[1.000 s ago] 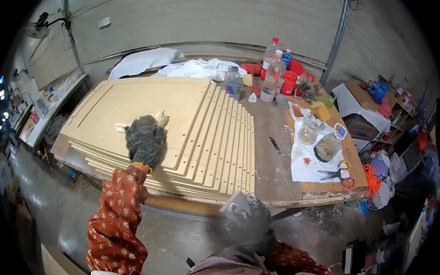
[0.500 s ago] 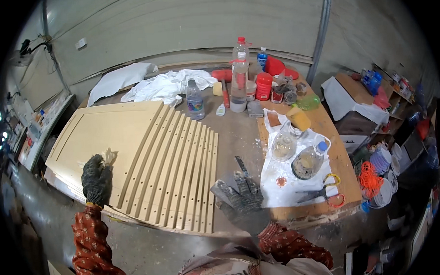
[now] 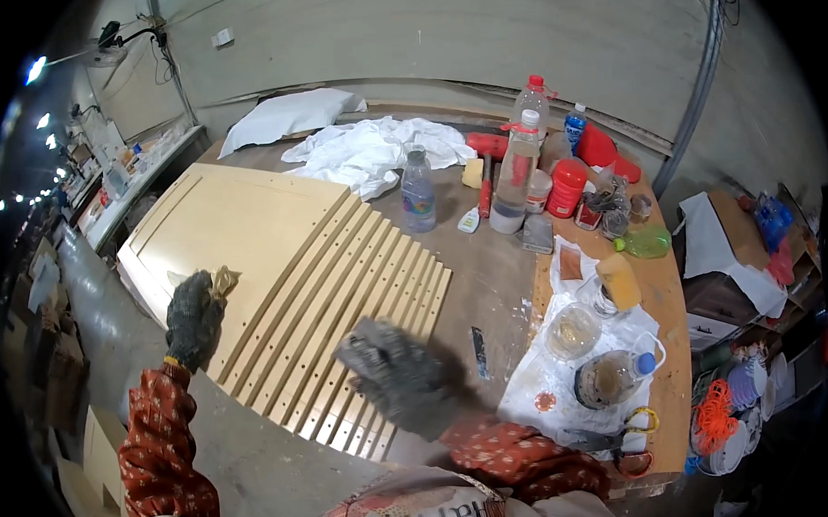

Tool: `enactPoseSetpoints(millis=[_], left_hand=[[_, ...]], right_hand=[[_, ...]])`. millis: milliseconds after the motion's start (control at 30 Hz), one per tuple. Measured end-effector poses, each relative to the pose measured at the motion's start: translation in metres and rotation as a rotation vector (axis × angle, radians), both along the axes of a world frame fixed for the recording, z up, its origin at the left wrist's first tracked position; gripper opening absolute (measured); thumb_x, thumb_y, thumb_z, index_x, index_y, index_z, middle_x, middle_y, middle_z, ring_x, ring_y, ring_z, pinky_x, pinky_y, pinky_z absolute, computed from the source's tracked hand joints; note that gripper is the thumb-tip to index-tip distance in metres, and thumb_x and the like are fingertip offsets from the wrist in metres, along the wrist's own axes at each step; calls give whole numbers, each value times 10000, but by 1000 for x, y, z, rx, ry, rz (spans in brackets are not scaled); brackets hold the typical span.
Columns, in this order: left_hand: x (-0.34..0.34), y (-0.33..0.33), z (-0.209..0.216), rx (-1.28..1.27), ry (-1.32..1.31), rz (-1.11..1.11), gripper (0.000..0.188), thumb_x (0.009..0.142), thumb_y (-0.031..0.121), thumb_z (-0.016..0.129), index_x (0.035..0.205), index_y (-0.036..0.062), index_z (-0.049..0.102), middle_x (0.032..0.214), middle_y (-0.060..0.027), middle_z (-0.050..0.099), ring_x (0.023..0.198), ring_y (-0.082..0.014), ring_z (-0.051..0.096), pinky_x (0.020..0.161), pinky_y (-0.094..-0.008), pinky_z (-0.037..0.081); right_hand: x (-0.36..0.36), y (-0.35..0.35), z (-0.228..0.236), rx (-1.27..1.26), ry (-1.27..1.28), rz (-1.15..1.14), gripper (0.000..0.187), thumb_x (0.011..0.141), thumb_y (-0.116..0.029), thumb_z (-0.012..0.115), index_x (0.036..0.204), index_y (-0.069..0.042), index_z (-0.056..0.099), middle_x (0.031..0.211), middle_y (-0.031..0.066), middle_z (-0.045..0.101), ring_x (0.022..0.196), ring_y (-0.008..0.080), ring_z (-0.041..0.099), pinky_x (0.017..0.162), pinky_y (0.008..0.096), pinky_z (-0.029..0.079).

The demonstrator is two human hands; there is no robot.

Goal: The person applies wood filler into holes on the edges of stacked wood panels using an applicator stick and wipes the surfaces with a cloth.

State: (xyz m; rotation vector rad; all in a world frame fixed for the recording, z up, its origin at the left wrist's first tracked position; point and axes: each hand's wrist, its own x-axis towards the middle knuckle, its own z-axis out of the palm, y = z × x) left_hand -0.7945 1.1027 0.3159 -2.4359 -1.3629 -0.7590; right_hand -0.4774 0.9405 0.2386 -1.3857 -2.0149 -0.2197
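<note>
My left hand (image 3: 193, 316), in a dark knitted glove, rests on the top cream-coloured panel (image 3: 239, 205) near its front left edge. Its fingers are closed on a crumpled yellowish piece of cloth or film (image 3: 223, 282). The panels lie stacked and fanned to the right, their edge strips (image 3: 330, 325) dotted with small holes. Over the right part of these strips is my gloved right hand (image 3: 395, 373), smeared by motion, so its fingers do not show clearly. To its right, a dark flat blade (image 3: 479, 352) lies on the brown tabletop (image 3: 474, 275).
Behind the panels lie white cloths (image 3: 374, 155) and a plastic bottle (image 3: 418, 193). Bottles, a red jar (image 3: 567, 187) and a red-handled hammer (image 3: 486, 178) crowd the back right. A white cloth (image 3: 519, 392) bears a jar, a jug (image 3: 610, 379) and scissors (image 3: 634, 433).
My right hand has moved left, off the tabletop beside the dark blade and over the panel strips. The left hand keeps its hold on the panel. The whole view has shifted.
</note>
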Motion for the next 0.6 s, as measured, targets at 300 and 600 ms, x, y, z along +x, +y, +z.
enactPoseSetpoints(millis=[300,600], left_hand=[[11,-2,-1,11,-24,-52,428,789,145,591,1173,-23,504,1152,-232,530,1070,-400,501,935,-447,399],[5,-2,1,-52,-71,-1,471,789,112,574,1230,-28,485,1216,-215,520,1148,-376,479,1001,-447,349]], right_hand=[[29,155,-7,292,62,101,413,854,-268,547,1248,-150,511,1299,117,423,1166,306,432,911,433,408],[114,191,-14,-266,380,-85,395,910,-229,471,1272,-71,473,1186,144,549,1096,299,506,920,378,400]])
